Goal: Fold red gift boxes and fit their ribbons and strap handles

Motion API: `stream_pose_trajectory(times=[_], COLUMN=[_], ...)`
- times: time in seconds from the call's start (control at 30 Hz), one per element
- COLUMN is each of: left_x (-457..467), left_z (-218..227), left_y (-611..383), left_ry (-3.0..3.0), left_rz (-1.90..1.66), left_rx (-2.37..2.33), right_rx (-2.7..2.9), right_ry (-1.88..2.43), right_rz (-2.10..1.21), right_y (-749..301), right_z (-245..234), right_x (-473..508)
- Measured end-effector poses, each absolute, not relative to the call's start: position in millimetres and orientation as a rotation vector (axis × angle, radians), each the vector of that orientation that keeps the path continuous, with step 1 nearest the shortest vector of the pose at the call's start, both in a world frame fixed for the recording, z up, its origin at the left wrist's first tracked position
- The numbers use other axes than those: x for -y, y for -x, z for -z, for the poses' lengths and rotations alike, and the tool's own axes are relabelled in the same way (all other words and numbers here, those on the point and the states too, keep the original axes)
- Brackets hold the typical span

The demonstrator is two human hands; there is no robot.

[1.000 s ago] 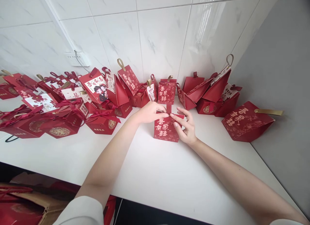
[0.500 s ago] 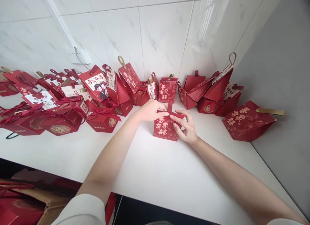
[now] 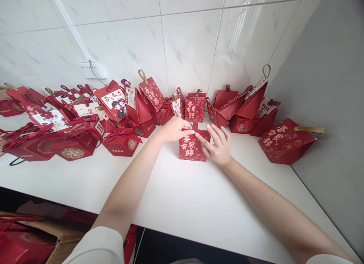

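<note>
A red paper gift box (image 3: 192, 153) with gold Chinese lettering stands on the white table, a short red ribbon loop (image 3: 195, 125) rising from its top. My left hand (image 3: 176, 129) pinches the box's top edge at the left, thumb in front and fingers behind. At the right, my right hand (image 3: 216, 144) has its fingers stretched and spread, the index fingertip touching the box near the top. The fingers partly cover the upper edge. Just behind stands a similar red box (image 3: 195, 107) with a gold loop.
Many red gift boxes (image 3: 75, 144) with bows crowd the table (image 3: 170, 196) on the left. More stand along the tiled wall at the right, and one box (image 3: 286, 142) lies near the grey side panel. Below the front edge is an open cardboard carton (image 3: 64, 243) holding red items.
My right hand has spread and straightened its fingers at the box's top right. The top flap beside it now sits lower. My left hand stays at the top edge. The camera view has shifted slightly.
</note>
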State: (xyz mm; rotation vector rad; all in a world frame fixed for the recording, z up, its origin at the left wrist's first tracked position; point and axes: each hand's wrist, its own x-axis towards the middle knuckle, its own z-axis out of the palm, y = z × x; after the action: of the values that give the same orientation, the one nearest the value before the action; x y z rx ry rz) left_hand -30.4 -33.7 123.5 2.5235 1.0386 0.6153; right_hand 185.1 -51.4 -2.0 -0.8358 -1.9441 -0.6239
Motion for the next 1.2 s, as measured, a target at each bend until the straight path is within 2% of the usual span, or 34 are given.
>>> stream_pose_trajectory(times=[0.13,0.3,0.57,0.87,1.2], left_x=[34.8,39.8,39.4,46.0,42.8], left_z=[-124.2,-126.9,-128.4,-124.0,-121.3], left_y=[32.0,33.5,34.1,20.3,16.4], left_ry=[-2.473,-2.394,-2.321,-2.305,-2.311], left_rz=[-0.613,-0.670,-0.632,-0.669,-0.718], left_rx=[-1.052,-1.108,-1.051,-0.978,-1.002], right_rx=[1.996,2.028,1.924,1.936,1.809], right_ry=[0.869,0.779,0.879,0.806,0.862], right_rz=[0.615,0.762,0.619,0.624,0.226], right_y=[-185.6,-188.6,-173.1,-167.2,-155.8], right_z=[1.1,6.9,0.6,-10.4,-35.8], right_x=[51.6,49.5,54.7,58.6,72.2])
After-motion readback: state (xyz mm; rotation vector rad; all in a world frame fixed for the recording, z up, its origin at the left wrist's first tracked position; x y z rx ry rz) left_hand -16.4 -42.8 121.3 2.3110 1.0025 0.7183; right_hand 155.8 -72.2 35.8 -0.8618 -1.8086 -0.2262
